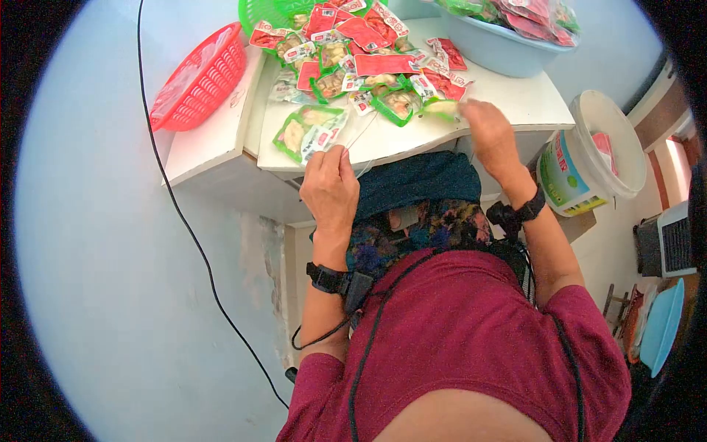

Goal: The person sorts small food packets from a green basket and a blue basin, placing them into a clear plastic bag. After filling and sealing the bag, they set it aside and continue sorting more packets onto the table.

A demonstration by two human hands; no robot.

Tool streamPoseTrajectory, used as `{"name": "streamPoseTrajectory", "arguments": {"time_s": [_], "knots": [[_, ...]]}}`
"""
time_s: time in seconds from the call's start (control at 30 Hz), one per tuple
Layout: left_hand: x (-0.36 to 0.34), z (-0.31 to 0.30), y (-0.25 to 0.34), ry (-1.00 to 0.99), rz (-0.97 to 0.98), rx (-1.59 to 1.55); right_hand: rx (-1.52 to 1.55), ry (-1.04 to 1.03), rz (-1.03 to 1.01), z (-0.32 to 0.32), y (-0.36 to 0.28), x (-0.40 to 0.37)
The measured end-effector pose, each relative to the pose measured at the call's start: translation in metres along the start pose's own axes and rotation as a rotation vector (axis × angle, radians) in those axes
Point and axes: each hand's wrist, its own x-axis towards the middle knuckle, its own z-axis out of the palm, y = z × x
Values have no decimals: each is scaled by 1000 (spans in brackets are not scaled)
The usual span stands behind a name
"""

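My left hand (329,190) is closed in a pinch at the front edge of the white table. Its fingertips meet the lower corner of a clear, green-edged food packet (294,136), and a thin pale strand shows beside them. What exactly the pinch holds is hard to see. To the right, my right hand (492,140) has its fingers closed at the end of a blurred, green-and-yellowish food packet (443,109). Behind both hands lies a heap of small sealed food packets (379,65), red on some faces, clear with green edges on others.
A red plastic basket (202,77) stands at the left, and a green basket (269,10) sits behind the heap. At the back right, a light-blue basin (501,46) holds more packets. A white bucket (587,158) stands right of the table (401,151). A black cable (193,239) hangs along the left wall.
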Motion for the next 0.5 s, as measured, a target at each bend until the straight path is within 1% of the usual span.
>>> {"name": "streamPoseTrajectory", "arguments": {"time_s": [0.03,0.07,0.13,0.23,0.33,0.43,0.5], "knots": [[-1,-1,-1,1,0,2,-21,-23,-156,-1,-2,-5],[-2,-1,-1,1,1,4,-20,-72,-159,1,-3,-13],[-4,-2,-2,-12,-9,8,-18,-167,-163,8,-2,-28],[-4,-2,-2,-30,-4,22,20,-216,-116,-6,-10,-28],[-3,-1,-3,-8,31,21,119,-97,-32,-12,-14,-26],[-1,0,-2,7,34,33,173,44,306,7,2,-41],[-2,0,-1,12,28,32,301,30,605,4,0,-39]]}}
